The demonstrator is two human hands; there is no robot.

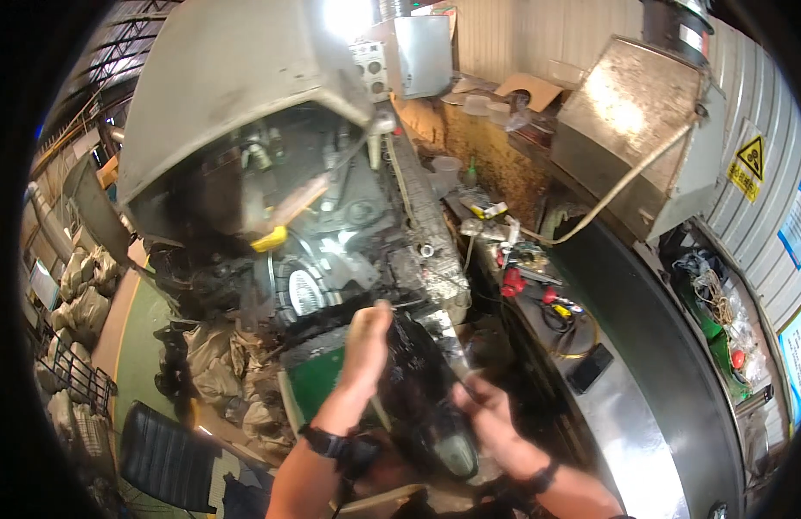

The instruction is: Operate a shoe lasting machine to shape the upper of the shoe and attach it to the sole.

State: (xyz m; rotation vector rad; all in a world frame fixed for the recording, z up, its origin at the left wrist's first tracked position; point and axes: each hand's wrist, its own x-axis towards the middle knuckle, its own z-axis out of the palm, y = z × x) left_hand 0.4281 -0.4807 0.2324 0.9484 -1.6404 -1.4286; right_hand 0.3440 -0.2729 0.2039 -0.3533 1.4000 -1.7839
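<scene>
A long, glossy black object (409, 372) with a pale oval patch near its lower end lies between my hands; its exact kind I cannot make out. My left hand (366, 350), thumb pointing up, is closed along its upper left side, with the fingers mostly hidden. Against its lower right side, my right hand (491, 419) has curled, somewhat blurred fingers. Just beyond the object stands a machine with a grey hood (236, 95) and a dark, open interior. Inside are a black toothed wheel (304, 292) with a white hub and a yellow-ended tool (269, 240).
A green panel (312, 385) is left of the black object. At right, a metal ledge (630, 450) carries a black phone (590, 368) and red-handled items (513, 281), beside a dark conveyor belt (643, 320). Sacks (219, 372) and a black chair (171, 454) stand at left.
</scene>
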